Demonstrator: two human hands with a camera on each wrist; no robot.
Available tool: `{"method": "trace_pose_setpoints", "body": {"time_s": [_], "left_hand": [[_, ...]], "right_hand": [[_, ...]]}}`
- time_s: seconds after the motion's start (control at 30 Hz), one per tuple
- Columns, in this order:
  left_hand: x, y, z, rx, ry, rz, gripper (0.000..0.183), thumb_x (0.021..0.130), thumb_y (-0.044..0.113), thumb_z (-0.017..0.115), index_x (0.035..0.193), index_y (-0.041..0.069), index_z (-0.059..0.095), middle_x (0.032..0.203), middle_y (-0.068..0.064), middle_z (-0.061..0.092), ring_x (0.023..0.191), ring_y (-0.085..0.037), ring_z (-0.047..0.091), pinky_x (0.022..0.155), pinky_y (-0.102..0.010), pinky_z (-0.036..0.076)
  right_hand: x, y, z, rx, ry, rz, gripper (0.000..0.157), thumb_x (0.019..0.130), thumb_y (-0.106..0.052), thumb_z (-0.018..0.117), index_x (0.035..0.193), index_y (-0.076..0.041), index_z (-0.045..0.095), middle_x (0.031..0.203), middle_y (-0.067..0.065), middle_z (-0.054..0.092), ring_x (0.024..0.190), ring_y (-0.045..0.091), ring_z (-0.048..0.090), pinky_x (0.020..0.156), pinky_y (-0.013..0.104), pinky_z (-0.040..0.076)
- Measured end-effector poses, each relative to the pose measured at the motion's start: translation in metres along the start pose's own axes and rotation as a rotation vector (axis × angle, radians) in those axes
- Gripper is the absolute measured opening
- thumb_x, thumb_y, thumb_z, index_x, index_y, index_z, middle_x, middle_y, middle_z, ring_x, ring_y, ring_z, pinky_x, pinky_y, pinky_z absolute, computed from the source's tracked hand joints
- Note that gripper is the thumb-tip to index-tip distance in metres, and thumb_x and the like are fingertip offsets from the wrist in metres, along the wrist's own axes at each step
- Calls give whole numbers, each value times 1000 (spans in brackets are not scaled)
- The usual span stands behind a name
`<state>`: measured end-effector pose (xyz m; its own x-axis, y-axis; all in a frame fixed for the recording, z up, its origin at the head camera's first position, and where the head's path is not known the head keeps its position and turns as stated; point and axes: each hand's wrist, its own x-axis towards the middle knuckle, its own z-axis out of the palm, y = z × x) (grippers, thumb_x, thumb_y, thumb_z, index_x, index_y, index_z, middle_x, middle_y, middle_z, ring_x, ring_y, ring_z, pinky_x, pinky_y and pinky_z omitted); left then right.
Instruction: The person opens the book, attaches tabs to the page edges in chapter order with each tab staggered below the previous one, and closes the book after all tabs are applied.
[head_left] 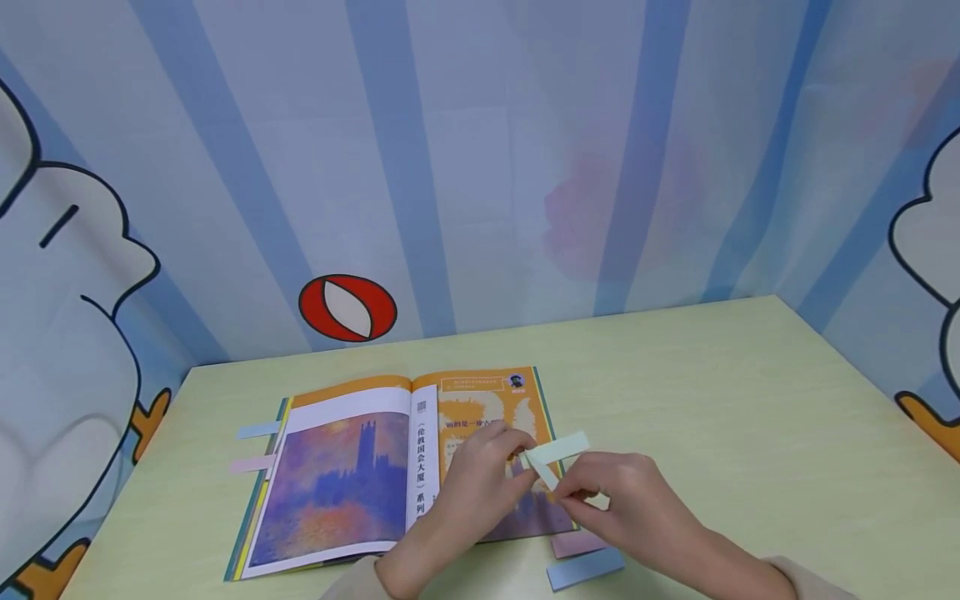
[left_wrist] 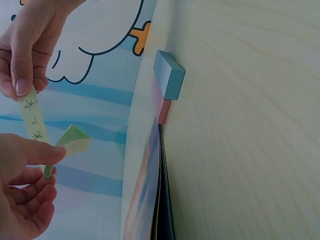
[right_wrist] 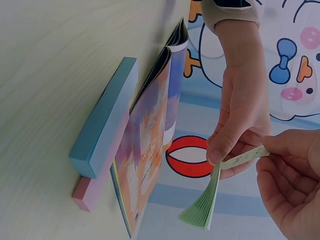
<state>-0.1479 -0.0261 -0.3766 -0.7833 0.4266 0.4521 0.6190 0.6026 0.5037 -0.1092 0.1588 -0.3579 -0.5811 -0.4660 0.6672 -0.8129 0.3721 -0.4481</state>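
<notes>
Over the right page of an open book (head_left: 281, 500), my left hand (head_left: 483, 475) pinches one end of a pale green sticky-note pad (head_left: 564, 447) between thumb and fingers. In the right wrist view the pad's sheets (right_wrist: 202, 207) fan out at the free end. A single green strip (right_wrist: 245, 158) with handwriting stretches from the pinched end. My right hand (head_left: 626, 496) pinches the strip's other end between thumb and forefinger. Both hands are raised above the table, as the left wrist view shows.
A blue sticky-note pad (head_left: 585, 570) and a pink pad (head_left: 576, 544) lie by the book's lower right corner. Blue (head_left: 258, 430) and pink (head_left: 252, 464) tabs stick out of the book's left edge. A printed cloth backdrop (head_left: 480, 167) stands behind the pale wooden table (head_left: 712, 375).
</notes>
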Motion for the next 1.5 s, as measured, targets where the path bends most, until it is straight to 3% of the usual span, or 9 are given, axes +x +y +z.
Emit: {"method": "trace_pose_setpoints", "body": {"time_s": [0.4, 0.9, 1.5], "left_hand": [[0, 1, 0, -1, 20, 25, 14, 71, 2, 75, 83, 6, 69, 76, 0, 58, 66, -15, 54, 58, -19, 42], [1, -2, 1, 21, 31, 35, 14, 71, 2, 76, 83, 6, 69, 76, 1, 58, 63, -7, 47, 55, -17, 40], [0, -2, 2, 65, 30, 59, 16, 70, 3, 77, 84, 6, 69, 76, 0, 58, 62, -7, 44, 54, -16, 38]], "right_hand": [[0, -1, -1, 18, 3, -21, 29, 65, 12, 72, 76, -14, 67, 72, -9, 63, 65, -1, 56, 59, 10, 46], [0, -3, -1, 10, -3, -20, 30, 64, 13, 73, 76, -14, 67, 72, -8, 63, 65, -1, 56, 59, 9, 46], [0, -7, -4, 5, 15, -9, 29, 65, 11, 74, 76, -14, 67, 73, -9, 63, 66, -1, 57, 59, 9, 46]]}}
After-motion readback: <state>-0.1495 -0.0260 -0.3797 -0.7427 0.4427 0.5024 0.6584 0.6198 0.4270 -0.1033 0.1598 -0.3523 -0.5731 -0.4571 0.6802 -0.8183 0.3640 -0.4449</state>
